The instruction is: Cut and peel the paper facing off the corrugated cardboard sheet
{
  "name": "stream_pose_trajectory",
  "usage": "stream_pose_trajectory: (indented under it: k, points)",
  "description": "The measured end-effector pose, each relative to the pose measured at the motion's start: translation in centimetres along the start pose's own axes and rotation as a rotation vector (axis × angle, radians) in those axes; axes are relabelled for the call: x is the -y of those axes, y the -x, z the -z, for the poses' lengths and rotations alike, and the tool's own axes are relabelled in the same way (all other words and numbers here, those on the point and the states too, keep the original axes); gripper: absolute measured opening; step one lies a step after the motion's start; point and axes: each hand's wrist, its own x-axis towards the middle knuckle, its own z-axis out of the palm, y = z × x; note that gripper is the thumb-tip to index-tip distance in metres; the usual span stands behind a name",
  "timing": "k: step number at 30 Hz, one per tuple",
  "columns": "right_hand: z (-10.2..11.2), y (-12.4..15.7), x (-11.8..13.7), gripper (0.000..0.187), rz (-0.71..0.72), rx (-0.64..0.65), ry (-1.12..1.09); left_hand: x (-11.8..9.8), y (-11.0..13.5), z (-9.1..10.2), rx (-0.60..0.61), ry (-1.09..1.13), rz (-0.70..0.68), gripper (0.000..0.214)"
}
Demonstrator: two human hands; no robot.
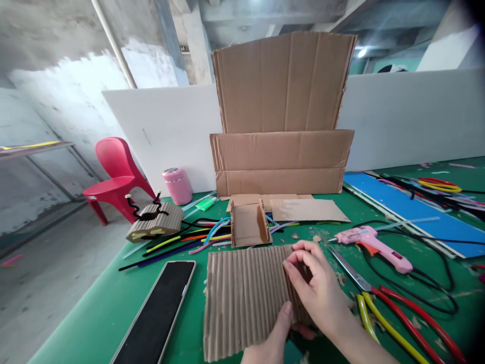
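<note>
A sheet of corrugated cardboard (pixel 242 298) with its ribs showing lies on the green table (pixel 98 313) in front of me. My right hand (pixel 318 288) rests on the sheet's right edge, its fingers curled over and pinching that edge. My left hand (pixel 273 338) comes up from below; its thumb presses the sheet's lower right part, and its other fingers are hidden beneath the sheet. Right behind the sheet stands a small open cardboard box (pixel 249 222).
A phone (pixel 159 313) lies left of the sheet. Scissors with red and yellow handles (pixel 382 303) and a pink glue gun (pixel 373 245) with a black cord lie to the right. Coloured pipe cleaners (pixel 185 240), a cardboard caterpillar figure (pixel 153 222), a pink cup (pixel 177 185), upright cardboard panels (pixel 282 126) and a blue board (pixel 409 212) stand beyond.
</note>
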Motion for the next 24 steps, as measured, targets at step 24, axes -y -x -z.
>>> stream_pose_trajectory:
  k: [24]
  points:
    - [-0.3, 0.3, 0.2, 0.008, 0.015, -0.019, 0.021, -1.7, 1.4, -0.4, -0.079, -0.114, -0.085, 0.028]
